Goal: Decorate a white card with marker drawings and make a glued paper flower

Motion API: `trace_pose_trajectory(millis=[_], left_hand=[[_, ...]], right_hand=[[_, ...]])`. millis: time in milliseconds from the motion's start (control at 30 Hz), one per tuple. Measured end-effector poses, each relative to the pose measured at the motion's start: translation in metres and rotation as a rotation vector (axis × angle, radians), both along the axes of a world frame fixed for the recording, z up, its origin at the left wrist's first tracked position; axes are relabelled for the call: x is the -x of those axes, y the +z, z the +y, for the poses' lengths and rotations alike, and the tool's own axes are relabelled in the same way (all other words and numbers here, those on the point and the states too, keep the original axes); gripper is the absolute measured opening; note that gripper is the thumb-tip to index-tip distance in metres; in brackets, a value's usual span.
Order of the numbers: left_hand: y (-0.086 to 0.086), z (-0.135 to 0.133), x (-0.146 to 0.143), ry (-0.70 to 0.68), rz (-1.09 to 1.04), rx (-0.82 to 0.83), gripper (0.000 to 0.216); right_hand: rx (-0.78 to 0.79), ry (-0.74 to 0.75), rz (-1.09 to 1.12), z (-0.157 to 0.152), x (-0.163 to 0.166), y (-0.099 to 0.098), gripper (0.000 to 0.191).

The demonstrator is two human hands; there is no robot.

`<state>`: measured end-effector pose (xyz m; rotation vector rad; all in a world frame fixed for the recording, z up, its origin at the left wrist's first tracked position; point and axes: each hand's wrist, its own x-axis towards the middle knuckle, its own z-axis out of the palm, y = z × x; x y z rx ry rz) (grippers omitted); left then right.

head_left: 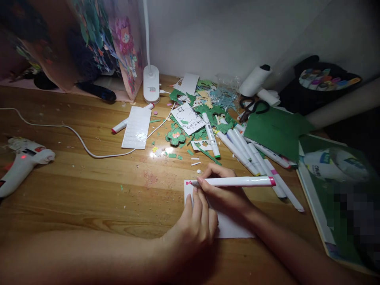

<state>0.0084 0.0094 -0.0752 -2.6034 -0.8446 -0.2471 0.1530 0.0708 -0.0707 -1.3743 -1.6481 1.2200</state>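
Observation:
A white marker (237, 181) with a pinkish-red end lies in the grip of my right hand (224, 190), which is closed around it. Its tip meets a small pink bow-shaped drawing (189, 183) at the upper left corner of a white sheet of paper (234, 226). My left hand (197, 221) presses on the same sheet just below the drawing, fingertips resting on the paper. Part of the sheet is hidden under both hands.
Several white markers (237, 150) lie beyond my right hand. Green paper scraps (208, 113), a clover-shaped cutout (175, 136), scissors (252, 109) and green sheets (273, 130) spread behind. A glue gun (26, 158) lies at left; a white cable (80, 138) crosses the table.

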Motion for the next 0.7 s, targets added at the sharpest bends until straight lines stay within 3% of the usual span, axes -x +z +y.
trace_pose_trajectory(millis=[700], left_hand=[[0.0003, 0.0006, 0.0007, -0.009, -0.006, 0.017, 0.033]], right_hand=[[-0.031, 0.01, -0.052, -0.0009, 0.0009, 0.0004, 0.019]])
